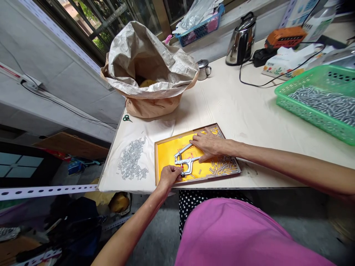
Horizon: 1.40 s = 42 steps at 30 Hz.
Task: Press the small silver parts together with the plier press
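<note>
A wooden-framed tray with a yellow floor lies at the table's near edge. In it rests a metal plier-like hand press. My right hand lies on the press's handles, fingers curled round them. My left hand pinches something small at the jaw of the press; I cannot make out what. Several small silver metal pieces lie scattered in the tray's right part.
A heap of silver pieces lies on white cloth left of the tray. A big open paper sack stands behind, small green scissors beside it. A green basket of metal pieces sits right. A kettle stands far back.
</note>
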Available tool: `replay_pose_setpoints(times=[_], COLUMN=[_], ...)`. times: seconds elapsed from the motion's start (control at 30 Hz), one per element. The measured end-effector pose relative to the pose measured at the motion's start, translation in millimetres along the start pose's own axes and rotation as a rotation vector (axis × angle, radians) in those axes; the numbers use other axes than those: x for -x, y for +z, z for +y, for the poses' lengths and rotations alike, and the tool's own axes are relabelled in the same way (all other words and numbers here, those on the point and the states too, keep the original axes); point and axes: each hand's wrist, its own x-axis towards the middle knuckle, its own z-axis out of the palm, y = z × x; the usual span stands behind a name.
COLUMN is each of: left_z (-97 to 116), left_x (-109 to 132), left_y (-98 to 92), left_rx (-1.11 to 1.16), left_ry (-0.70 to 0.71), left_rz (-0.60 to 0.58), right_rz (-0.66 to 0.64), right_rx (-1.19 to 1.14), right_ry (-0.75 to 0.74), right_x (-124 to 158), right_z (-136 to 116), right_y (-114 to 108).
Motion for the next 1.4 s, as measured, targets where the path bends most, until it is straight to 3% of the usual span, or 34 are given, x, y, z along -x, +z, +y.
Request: replay_pose_setpoints(times=[0.1,0.2,0.27,0.37,0.5,0.63,0.9,1.1,1.2,1.4], left_z=[-1.0,3.3,10.9,26.7,44.9,54.6,53.0,51.8,53.8,55.5], left_x=[8.1,14.0,12.3,1.2,-11.6,-11.5,-17.9,-34.7,-41.9,-46.7], left_y=[-0.7,2.9,9.1,19.9,26.7,25.2,26.5,12.9,2.2,5.8], left_rx=[-0.199,-0.456,-0.594,-0.746,-0.858,-0.934,-0.964,-0.917,-0.89,-0.776], left_ry=[0.179,0.552,0.736,0.854,0.849,0.806,0.747,0.74,0.701,0.647], left_rz=[0.145,0.318,0.296,0.189,0.12,0.148,0.106,0.057,-0.004,0.21], right_rz=[-0.014,-0.02,0.002,0.078,0.168,0.129,0.089,0.417,0.457,0.49], right_rx=[-0.004,-0.016,-0.023,-0.037,-0.028,-0.03,-0.049,-0.032,0.002,0.086], right_ry=[0.012,0.021,0.021,0.007,0.047,0.072,-0.001,-0.052,-0.124,-0.135], right_x=[3.3,7.4,10.4,14.5,15.9,9.2,3.5,17.3,23.0,29.0], right_z=[-3.4,-9.5,-15.4,-24.9,-32.2,-30.5,-27.8,-23.4,-28.2,-53.6], right_y=[-1.4,-3.8,-5.5,-6.8,-1.5,10.5,27.9,35.0,41.6,45.1])
